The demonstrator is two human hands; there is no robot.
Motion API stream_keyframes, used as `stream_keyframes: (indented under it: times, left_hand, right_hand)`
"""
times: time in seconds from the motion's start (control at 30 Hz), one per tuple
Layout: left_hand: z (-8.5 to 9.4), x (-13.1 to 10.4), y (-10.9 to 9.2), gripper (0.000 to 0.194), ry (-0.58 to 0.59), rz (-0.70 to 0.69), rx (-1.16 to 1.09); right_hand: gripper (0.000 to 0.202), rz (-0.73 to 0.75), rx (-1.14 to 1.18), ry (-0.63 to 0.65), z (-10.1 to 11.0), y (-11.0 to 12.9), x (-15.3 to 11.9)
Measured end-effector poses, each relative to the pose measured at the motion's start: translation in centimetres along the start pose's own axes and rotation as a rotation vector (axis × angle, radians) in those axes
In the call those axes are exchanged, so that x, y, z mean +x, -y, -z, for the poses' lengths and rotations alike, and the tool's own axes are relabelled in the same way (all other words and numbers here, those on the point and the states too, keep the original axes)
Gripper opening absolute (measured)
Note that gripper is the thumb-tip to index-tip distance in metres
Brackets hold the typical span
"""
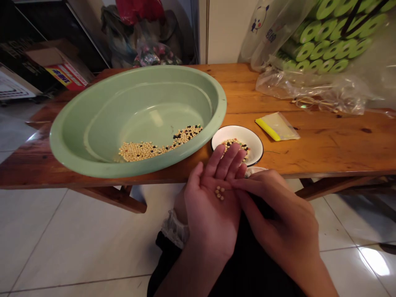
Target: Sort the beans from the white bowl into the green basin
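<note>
My left hand is palm up with the fingers stretched out. Several small cream beads rest loose in its palm. Close beside them my right hand pinches a thin needle-like piece between thumb and forefinger, its tip pointing at the beads. Just beyond my left fingers stands a white dark-rimmed bowl with mixed cream, black and orange beads, partly covered by the fingers. A large green basin on the left holds many more cream and black beads.
The wooden bench carries everything. A flat clear packet with a yellow strip lies right of the bowl. Farther right are clear plastic bags and a stack of green rolls. A cardboard box stands behind at left.
</note>
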State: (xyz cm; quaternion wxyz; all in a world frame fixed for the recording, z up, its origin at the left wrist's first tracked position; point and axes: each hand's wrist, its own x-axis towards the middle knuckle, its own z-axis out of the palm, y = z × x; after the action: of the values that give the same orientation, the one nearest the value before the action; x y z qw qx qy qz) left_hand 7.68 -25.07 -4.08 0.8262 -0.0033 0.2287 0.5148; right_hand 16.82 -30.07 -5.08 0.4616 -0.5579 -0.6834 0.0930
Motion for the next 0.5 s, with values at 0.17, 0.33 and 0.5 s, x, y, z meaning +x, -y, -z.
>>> stream_keyframes:
  times: [0.17,0.33,0.5]
  left_hand:
    - [-0.2,0.2,-0.1,0.046,-0.021,0.002,-0.021]
    - [-0.1,0.7,-0.3,0.043,-0.060,-0.024,-0.032]
    - [-0.1,0.8,0.2,0.038,-0.081,-0.118,-0.002]
  right_hand:
    - [0.024,-0.158,0.176,-0.073,0.2,-0.2,0.1]
    - [0.022,-0.415,0.579,-0.129,0.3,-2.3,0.0]
    - [0.024,-0.655,1.007,-0.148,0.4,-4.1,-0.1]
